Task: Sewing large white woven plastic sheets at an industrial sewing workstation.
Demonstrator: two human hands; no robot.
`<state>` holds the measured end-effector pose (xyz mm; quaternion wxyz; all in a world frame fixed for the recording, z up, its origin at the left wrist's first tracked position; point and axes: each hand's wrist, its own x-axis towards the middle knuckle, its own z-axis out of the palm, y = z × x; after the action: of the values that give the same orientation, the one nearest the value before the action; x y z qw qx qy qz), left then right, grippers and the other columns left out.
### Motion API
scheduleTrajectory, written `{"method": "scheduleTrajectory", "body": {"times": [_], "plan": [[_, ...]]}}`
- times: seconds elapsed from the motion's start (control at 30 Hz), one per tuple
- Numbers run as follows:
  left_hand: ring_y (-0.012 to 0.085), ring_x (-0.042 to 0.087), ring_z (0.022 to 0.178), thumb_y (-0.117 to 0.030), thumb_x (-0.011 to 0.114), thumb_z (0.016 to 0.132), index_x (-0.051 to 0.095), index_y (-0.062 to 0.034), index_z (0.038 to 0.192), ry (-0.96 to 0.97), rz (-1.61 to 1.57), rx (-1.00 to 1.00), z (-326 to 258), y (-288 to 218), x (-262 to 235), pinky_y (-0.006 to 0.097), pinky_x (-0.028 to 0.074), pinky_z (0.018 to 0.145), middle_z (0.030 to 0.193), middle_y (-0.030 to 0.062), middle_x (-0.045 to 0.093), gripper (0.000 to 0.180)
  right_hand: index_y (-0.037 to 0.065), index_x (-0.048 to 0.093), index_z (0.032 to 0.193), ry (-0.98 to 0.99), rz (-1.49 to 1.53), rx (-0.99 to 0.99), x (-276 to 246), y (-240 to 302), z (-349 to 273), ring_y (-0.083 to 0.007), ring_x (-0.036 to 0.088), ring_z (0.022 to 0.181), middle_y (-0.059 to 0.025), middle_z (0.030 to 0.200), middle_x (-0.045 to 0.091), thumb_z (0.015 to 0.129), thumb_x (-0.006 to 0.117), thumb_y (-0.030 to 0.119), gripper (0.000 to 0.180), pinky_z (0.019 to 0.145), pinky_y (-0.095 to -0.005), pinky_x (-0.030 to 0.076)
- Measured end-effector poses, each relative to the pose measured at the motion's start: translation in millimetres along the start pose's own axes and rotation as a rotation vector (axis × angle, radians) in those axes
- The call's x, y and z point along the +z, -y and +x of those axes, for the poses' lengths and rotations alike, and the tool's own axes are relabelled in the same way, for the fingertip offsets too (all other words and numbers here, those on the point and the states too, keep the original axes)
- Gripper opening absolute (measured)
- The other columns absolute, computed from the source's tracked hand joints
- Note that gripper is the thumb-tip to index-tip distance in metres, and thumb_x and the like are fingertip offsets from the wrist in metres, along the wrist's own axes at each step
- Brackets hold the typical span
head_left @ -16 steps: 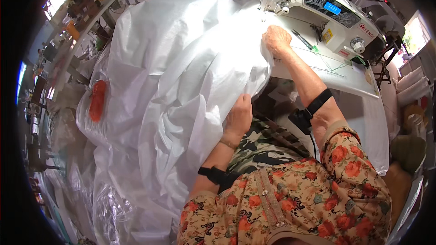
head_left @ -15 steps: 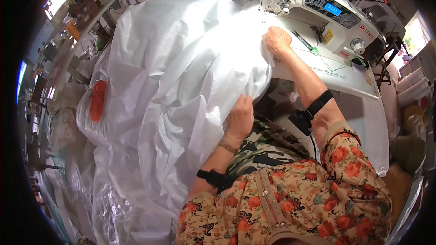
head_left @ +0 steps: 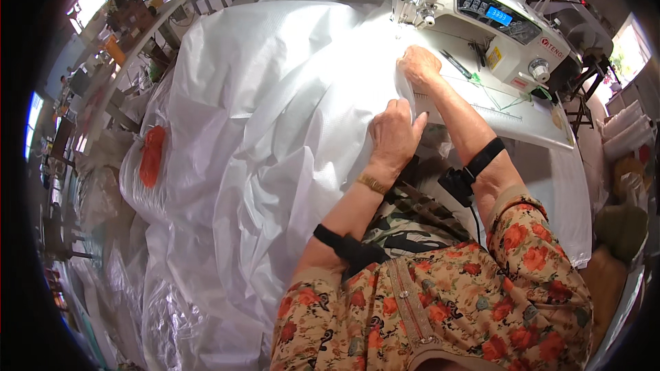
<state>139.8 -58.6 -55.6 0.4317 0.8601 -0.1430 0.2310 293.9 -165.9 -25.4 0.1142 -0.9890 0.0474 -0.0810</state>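
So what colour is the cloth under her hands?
White cloth, plain with a faint woven texture; the head view shows it.

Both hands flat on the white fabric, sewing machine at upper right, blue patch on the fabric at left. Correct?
One error: the patch on the left is orange-red, not blue, as the head view shows. The rest holds: the left hand and right hand both rest on the white fabric, and the sewing machine sits at upper right.
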Motion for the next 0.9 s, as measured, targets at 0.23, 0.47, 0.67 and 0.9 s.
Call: {"method": "scheduleTrajectory", "body": {"times": [0.23,0.47,0.67,0.9], "plan": [[0.0305,0.066,0.066,-0.020,0.070,0.079,0.063,0.0008,0.075,-0.105,-0.048,-0.268,13.7,12.7,32.5,0.040,0.049,0.063,0.066,0.0144,0.065,0.022,0.000,0.072,0.088,0.024,0.015,-0.002,-5.7,-2.1,-3.1,-0.0367,0.069,0.087,-0.0228,0.089,0.070,0.078,0.058,0.027,0.033,0.078,-0.0441,0.053],[0.0210,0.061,0.055,-0.020,0.068,0.078,0.066,0.0010,0.073,-0.117,-0.270,-0.335,20.8,7.8,32.4,0.036,0.048,0.059,0.059,0.0103,0.063,0.022,0.005,0.074,0.089,0.028,-0.019,0.045,-8.9,1.5,-1.8,-0.0308,0.071,0.089,-0.0173,0.090,0.072,0.078,0.060,0.018,0.023,0.075,-0.0401,0.055],[0.0143,0.053,0.047,-0.016,0.068,0.079,0.063,0.0008,0.074,-0.083,-0.260,-0.360,30.2,27.9,46.5,0.033,0.043,0.050,0.057,0.0072,0.059,0.019,0.004,0.074,0.089,0.032,0.009,0.009,-8.2,5.1,-3.4,-0.0324,0.070,0.090,-0.0183,0.090,0.072,0.078,0.060,0.018,0.023,0.076,-0.0404,0.055],[0.0031,0.035,0.037,-0.005,0.062,0.088,0.059,-0.0004,0.076,0.037,-1.202,-0.802,39.3,12.1,33.9,0.020,0.021,0.033,0.056,-0.0003,0.053,0.013,0.005,0.074,0.088,0.097,0.046,0.024,-9.1,-10.5,4.3,-0.0329,0.070,0.089,-0.0190,0.090,0.071,0.076,0.061,0.017,0.021,0.073,-0.0418,0.055]]}}
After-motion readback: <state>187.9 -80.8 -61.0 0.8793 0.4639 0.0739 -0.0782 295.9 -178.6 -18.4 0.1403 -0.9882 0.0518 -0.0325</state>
